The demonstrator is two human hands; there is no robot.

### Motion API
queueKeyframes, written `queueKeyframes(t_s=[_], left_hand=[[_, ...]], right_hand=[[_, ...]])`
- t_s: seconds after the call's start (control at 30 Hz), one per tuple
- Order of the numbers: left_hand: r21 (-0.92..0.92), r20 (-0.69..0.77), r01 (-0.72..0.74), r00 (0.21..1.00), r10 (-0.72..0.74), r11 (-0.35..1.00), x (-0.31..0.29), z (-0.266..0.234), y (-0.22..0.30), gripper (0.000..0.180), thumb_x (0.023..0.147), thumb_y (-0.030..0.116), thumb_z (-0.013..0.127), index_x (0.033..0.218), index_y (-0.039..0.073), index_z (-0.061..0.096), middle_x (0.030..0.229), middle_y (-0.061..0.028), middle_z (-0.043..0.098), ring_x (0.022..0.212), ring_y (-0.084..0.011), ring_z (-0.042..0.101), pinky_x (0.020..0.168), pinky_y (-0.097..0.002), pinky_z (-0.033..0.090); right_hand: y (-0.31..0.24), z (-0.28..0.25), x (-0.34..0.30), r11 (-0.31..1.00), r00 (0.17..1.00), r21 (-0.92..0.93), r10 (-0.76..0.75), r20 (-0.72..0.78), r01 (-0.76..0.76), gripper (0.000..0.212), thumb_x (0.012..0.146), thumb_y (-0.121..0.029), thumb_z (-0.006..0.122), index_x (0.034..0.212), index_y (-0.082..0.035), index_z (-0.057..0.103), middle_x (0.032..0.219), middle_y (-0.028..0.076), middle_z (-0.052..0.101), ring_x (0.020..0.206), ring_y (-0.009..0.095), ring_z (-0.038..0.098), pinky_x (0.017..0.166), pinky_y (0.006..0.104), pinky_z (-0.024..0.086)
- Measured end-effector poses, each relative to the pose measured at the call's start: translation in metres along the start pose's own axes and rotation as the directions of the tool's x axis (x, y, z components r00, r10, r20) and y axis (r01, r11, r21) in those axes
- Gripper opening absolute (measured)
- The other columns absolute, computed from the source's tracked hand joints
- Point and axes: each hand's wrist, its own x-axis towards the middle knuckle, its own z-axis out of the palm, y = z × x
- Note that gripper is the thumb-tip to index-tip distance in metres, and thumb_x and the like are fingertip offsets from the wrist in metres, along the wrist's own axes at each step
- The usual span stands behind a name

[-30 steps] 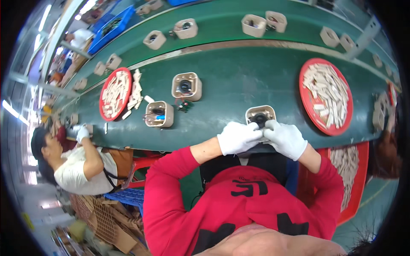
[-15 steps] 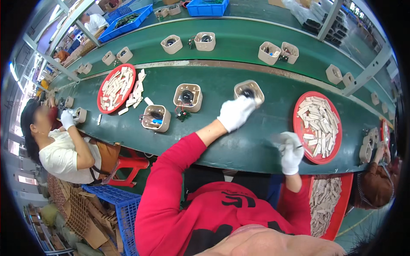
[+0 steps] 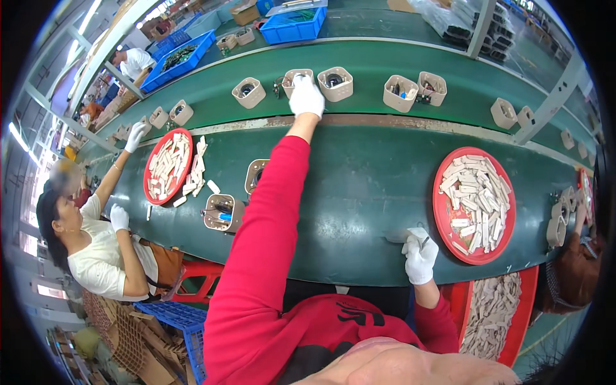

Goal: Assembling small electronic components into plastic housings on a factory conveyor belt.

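Centrally, the left hand [image 3: 307,99] reaches across the green tabletop [image 3: 359,192] to a beige housing [image 3: 289,78] on the far belt [image 3: 366,90], fingers touching it; whether this grip clasps or has released cannot be told. The right hand [image 3: 420,258], near a red tray [image 3: 439,215], encloses a slender dark object [image 3: 425,242].

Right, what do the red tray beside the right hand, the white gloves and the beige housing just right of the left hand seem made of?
Red tray: probably plastic, faintly glossy; even colour, smooth rim.
White gloves: likely fabric, perhaps knitted, matte; soft, close fit.
Beige housing: probably plastic, satin; smooth rounded walls, painted metal possible.
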Motion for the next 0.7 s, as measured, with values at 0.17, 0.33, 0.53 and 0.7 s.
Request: queueKeyframes(t_s=[0.17, 0.33, 0.53, 0.7], left_hand=[[0.107, 0.255, -0.007, 0.967, -0.021, 0.994, 0.010, -0.009, -0.011, 0.027, 0.095, 0.028, 0.056, 0.111, 0.008, 0.065, 0.114, -0.0183, 0.062, 0.095, -0.0380, 0.068, 0.079, -0.0472, 0.056], [0.131, 0.272, -0.184, 0.952, 0.143, 0.974, -0.003, -0.035, 0.011, 0.023, 0.092, 0.023, 0.054, 0.096, 0.011, 0.073, 0.099, -0.0144, 0.071, 0.086, -0.0344, 0.071, 0.072, -0.0456, 0.058], [-0.145, 0.217, -0.463, 0.847, 0.485, 0.874, -0.118, -0.122, 0.065, 0.018, 0.088, 0.015, 0.055, 0.088, 0.001, 0.065, 0.073, -0.0162, 0.068, 0.066, -0.0331, 0.071, 0.053, -0.0436, 0.055], [-0.272, 0.377, -0.472, 0.750, 0.544, 0.839, -0.230, -0.229, 0.093, 0.010, 0.089, 0.021, 0.063, 0.090, 0.011, 0.061, 0.082, -0.0098, 0.059, 0.061, -0.0262, 0.065, 0.051, -0.0380, 0.051]], right_hand=[[-0.011, 0.004, 0.003, 0.997, 0.998, -0.035, 0.064, -0.029, -0.065, 0.012, 0.093, -0.003, 0.054, 0.093, 0.004, 0.064, 0.068, 0.002, 0.058, 0.056, 0.007, 0.049, 0.051, 0.0232, 0.037], [-0.011, 0.008, 0.005, 0.992, 0.990, -0.012, 0.123, -0.067, -0.124, 0.018, 0.097, -0.010, 0.053, 0.091, 0.002, 0.064, 0.060, -0.001, 0.053, 0.051, 0.006, 0.045, 0.048, 0.0220, 0.032], [-0.015, 0.009, 0.007, 0.986, 0.974, 0.054, 0.166, -0.157, -0.159, 0.021, 0.100, -0.013, 0.055, 0.084, -0.001, 0.063, 0.058, -0.002, 0.052, 0.051, 0.006, 0.046, 0.049, 0.0235, 0.034], [-0.012, 0.008, 0.008, 0.995, 0.978, 0.010, 0.103, -0.179, -0.103, 0.019, 0.100, -0.013, 0.056, 0.087, -0.002, 0.063, 0.062, -0.001, 0.056, 0.052, 0.006, 0.047, 0.049, 0.0239, 0.035]])
